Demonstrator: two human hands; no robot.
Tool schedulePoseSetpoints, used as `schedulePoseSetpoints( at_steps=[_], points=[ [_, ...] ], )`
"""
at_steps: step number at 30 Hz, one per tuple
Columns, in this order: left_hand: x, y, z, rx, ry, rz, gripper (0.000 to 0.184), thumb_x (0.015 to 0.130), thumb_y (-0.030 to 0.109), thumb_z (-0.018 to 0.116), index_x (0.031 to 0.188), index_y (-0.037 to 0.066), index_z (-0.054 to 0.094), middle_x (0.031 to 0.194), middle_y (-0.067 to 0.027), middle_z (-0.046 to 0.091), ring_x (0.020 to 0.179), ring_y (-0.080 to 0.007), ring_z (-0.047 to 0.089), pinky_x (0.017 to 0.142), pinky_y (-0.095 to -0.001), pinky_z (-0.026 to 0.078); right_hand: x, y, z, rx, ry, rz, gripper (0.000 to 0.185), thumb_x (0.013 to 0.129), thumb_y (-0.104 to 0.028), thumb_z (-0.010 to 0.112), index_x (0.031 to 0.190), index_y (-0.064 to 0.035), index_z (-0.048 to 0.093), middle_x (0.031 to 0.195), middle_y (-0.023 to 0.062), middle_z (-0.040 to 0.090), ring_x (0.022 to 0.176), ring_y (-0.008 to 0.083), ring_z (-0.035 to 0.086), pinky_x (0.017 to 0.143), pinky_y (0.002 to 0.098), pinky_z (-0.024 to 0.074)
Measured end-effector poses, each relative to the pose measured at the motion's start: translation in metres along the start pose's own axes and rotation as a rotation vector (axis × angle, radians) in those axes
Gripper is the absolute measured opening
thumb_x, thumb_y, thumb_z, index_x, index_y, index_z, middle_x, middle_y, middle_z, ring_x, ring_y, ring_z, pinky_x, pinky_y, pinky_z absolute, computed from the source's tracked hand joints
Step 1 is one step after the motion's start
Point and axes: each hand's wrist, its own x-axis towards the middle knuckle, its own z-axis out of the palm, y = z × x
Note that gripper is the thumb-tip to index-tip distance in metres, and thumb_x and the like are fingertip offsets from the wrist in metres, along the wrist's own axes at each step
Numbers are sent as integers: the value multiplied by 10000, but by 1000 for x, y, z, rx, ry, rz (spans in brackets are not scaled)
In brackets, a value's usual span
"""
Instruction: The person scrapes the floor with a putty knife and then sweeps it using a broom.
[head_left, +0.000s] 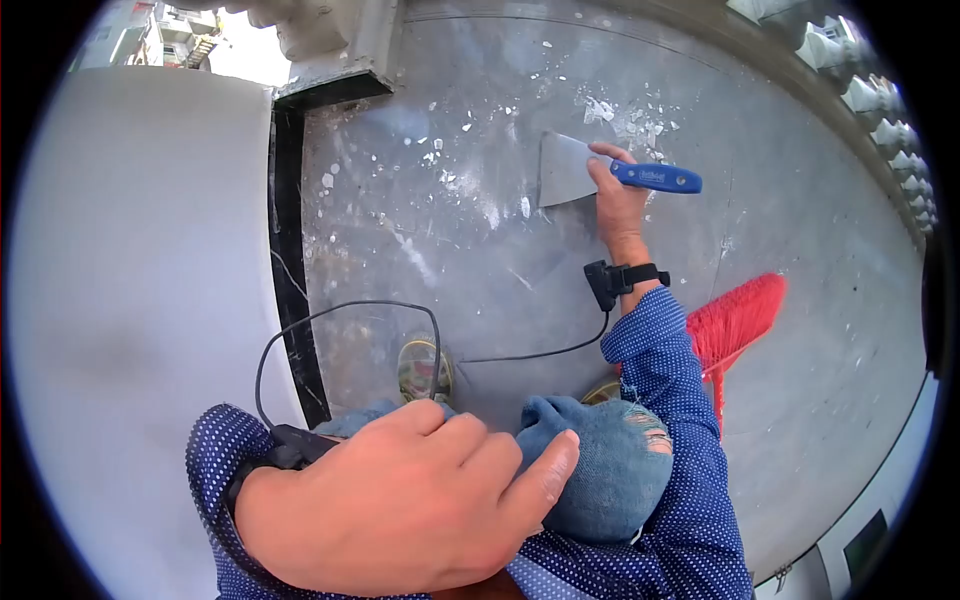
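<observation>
Right hand [622,207] has the scraper [635,175] gripped well off the left edge of the floor [500,290], left hand [390,500] half-curled, can't tell if empty, and tbh a wide swing could snag that cable [355,303].

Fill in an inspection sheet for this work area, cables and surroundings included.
Surface: grey floor, smeared with white.
Job's things: blue-handled scraper, blade pointing left.
Clutter: white flakes scattered ahead; red broom at right.
Hands: right hand grips the scraper where blade meets handle; left hand nearest the camera, palm hidden.
Cables: black cable arcs beyond the left hand; thin cord leaves the right-wrist device.
Surroundings: pale wall at left, balusters at right.
</observation>
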Motion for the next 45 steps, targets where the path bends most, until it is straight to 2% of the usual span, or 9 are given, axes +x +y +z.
schedulePoseSetpoints(
  at_steps=[1, 3, 7, 11, 17, 24, 32, 40, 45],
  points=[
    [3, 1, 0, -30, -13, 10, 560, 879, 363, 694, 1342, 61, 606, 716, 34, 420, 644, -111, 475, 572, -276, 343, -15, 4, 13, -181, -11, -54, 200, 856, -77, 660, 1042, -69, 731, 747, -55, 584, 677, 32, 518, 627, 196, 407],
    [15, -7, 6, -5, 72, 55, 549, 878, 356, 693, 1330, 56, 611, 715, 35, 422, 635, -110, 472, 570, -271, 340, 11, -21, 10, -277, -28, -245, 183, 850, -64, 653, 1015, -61, 733, 743, -61, 550, 644, 43, 468, 597, 209, 377],
    [-5, 9, -2, -87, 70, 6, 500, 892, 333, 669, 1289, 31, 628, 714, 30, 431, 638, -113, 479, 569, -268, 342, -18, -17, 52, -154, -67, -88, 201, 849, -85, 656, 1041, -56, 709, 852, -18, 616, 746, 63, 539, 722, 246, 453],
    [-10, 11, 9, -34, 136, 55, 475, 912, 328, 640, 1274, 21, 633, 714, 21, 445, 660, -116, 497, 572, -271, 348, -39, -6, 115, -230, -502, -109, 346, 857, -133, 669, 1196, -72, 644, 1028, 69, 643, 896, 174, 621, 833, 300, 494],
    [-14, 14, -2, -112, 132, -24, 476, 900, 313, 648, 1272, 16, 633, 714, 19, 445, 655, -123, 494, 574, -280, 349, -57, 23, 159, -298, -703, -159, 353, 865, -172, 666, 1200, -64, 642, 995, 85, 662, 935, 194, 634, 860, 322, 492],
    [-34, 2, 13, -20, 215, 11, 458, 895, 300, 651, 1251, 13, 639, 707, 23, 440, 646, -119, 488, 563, -277, 335, -19, -23, 61, -379, -173, -199, 283, 829, -74, 646, 1105, -77, 707, 795, -37, 585, 714, 53, 539, 693, 235, 459],
    [-45, -4, 20, -43, 355, 181, 456, 852, 244, 593, 1206, -36, 657, 680, 6, 463, 612, -134, 487, 545, -284, 313, 16, -66, -48, -547, 193, -284, 334, 793, -65, 657, 1122, -71, 713, 743, -40, 559, 696, 51, 564, 642, 237, 483],
    [-65, -2, -4, -53, 374, 179, 395, 839, 204, 602, 1123, -63, 664, 728, -28, 585, 667, -160, 581, 574, -294, 396, -7, -82, 153, -372, -516, 37, 468, 804, -121, 719, 1243, -1, 608, 907, 66, 635, 776, 154, 676, 654, 289, 571],
    [-79, -1, 3, 17, 448, 83, 304, 852, 170, 591, 1063, -40, 651, 756, -43, 645, 710, -174, 628, 617, -293, 445, -6, -47, 242, -413, -732, -92, 494, 784, -155, 721, 1238, 14, 625, 946, 104, 668, 813, 165, 665, 748, 307, 536]
  ],
)
